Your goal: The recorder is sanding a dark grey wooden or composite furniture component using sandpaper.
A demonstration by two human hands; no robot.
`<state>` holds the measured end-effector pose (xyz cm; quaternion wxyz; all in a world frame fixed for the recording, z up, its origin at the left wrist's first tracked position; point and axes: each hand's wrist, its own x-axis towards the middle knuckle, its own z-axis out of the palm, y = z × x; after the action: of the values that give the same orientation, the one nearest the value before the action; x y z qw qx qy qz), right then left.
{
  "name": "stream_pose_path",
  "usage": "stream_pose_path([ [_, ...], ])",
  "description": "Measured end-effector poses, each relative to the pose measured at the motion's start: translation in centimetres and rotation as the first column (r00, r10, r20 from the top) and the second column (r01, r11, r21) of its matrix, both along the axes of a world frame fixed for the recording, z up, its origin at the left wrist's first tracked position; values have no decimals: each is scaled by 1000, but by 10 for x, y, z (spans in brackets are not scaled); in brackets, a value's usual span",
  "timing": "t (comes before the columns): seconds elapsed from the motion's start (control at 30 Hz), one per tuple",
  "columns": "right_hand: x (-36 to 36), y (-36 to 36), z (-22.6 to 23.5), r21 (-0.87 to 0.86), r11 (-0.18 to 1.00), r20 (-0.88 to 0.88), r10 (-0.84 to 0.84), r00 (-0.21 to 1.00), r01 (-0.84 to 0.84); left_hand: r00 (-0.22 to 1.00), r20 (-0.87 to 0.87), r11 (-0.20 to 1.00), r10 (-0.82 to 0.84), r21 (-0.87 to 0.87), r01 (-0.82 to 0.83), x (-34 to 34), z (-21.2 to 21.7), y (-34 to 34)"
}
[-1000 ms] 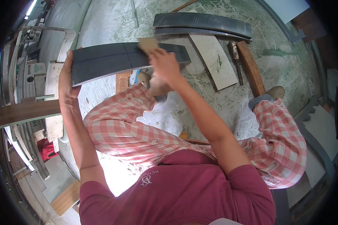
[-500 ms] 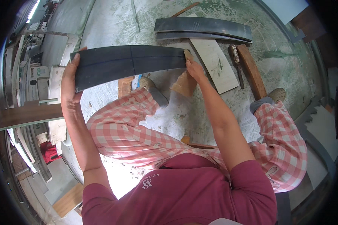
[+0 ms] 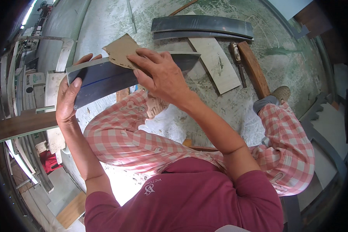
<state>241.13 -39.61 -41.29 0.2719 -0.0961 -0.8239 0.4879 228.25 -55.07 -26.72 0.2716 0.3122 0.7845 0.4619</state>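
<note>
My left hand [image 3: 69, 94] grips the left end of a dark, curved board [image 3: 104, 83], thumb on its face and fingers behind the top edge. A blue line runs along the board's face, and the board is held up tilted above my knee. My right hand [image 3: 162, 73] pinches a tan piece of sandpaper [image 3: 121, 48] with torn edges against the board's upper edge, near its middle. The right hand and the sandpaper hide part of the board, whose right end shows beyond them.
On the floor ahead lie more dark curved boards [image 3: 201, 26], a pale flat board [image 3: 216, 63], a chisel [image 3: 237, 56] and a brown wooden bar [image 3: 254, 69]. To the left are a ribbed hose [image 3: 77, 34], a brown plank [image 3: 23, 125] and stacked strips.
My right hand has moved left from the board's right end to its middle, bringing the sandpaper onto the top edge. The board has tilted, its top edge turning toward me.
</note>
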Motion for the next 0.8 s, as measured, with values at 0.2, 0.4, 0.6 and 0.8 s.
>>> stream_pose_path([
  [0.2,-3,45,-101,-33,997,145,-71,987,76,1000,-23,1000,-5,-26,4,-3,0,-11],
  [0.4,39,103,-202,-210,932,683,-77,726,296,999,7,999,-34,-21,34,-11,-6,-17],
  [0.6,11,58,-139,-334,904,253,-187,949,267,999,30,999,42,9,-42,-17,-6,-2],
  [0.8,-37,-50,13,132,990,-286,-17,958,57,876,311,906,370,88,-414,-27,-3,-1],
])
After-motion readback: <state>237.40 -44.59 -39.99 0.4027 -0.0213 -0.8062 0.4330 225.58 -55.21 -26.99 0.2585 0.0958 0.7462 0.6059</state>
